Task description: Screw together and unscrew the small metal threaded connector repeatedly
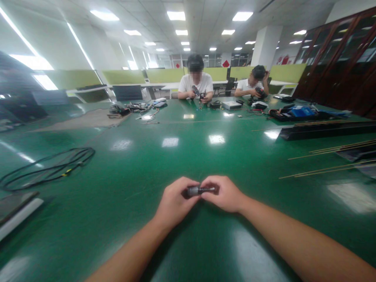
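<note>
Low in the middle of the head view, over the green table, both hands meet on a small grey-and-black cylindrical part with a thin metal shaft (194, 190). My left hand (178, 199) is closed round its thick grey end, thumb on the near side and fingers on the far side. My right hand (225, 194) pinches around the narrow shaft, whose bright tip points right. The fingertips of the two hands almost touch. Fingers partly hide both ends of the part, and its exact kind cannot be made out.
A coiled black cable (73, 166) lies on the green table (141, 235) at left. Thin rods (317, 170) and a long black tray (326, 131) are at right. Two people (196, 84) sit across, handling dark tools. Electronic parts (147, 105) and a blue item (302, 111) lie along the far side.
</note>
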`<state>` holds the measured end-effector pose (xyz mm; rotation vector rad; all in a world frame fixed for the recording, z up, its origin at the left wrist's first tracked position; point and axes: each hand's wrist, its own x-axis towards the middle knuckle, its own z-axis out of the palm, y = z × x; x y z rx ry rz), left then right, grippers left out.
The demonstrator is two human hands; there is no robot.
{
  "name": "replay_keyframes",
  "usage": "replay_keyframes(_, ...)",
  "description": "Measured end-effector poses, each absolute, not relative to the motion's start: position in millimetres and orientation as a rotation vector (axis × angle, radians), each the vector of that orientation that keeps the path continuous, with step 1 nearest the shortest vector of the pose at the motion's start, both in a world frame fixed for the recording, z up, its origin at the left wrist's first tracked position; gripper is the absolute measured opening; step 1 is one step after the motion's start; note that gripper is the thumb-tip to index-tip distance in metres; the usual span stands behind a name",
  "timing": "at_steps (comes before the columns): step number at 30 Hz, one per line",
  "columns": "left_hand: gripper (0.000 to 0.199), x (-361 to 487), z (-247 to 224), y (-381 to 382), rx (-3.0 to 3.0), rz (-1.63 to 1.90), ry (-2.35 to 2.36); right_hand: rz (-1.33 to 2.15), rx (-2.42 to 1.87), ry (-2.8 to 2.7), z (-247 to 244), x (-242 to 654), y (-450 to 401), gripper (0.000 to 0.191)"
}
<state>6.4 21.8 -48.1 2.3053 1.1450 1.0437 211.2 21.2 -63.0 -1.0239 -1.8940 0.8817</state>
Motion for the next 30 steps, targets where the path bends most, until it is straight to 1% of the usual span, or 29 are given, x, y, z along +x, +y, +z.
replay_keyframes(30,0.016,6.8,-45.2,22.1,2.317,1.044,1.135,0.902,-1.060,-1.857,-64.2,210.9,21.9,0.008)
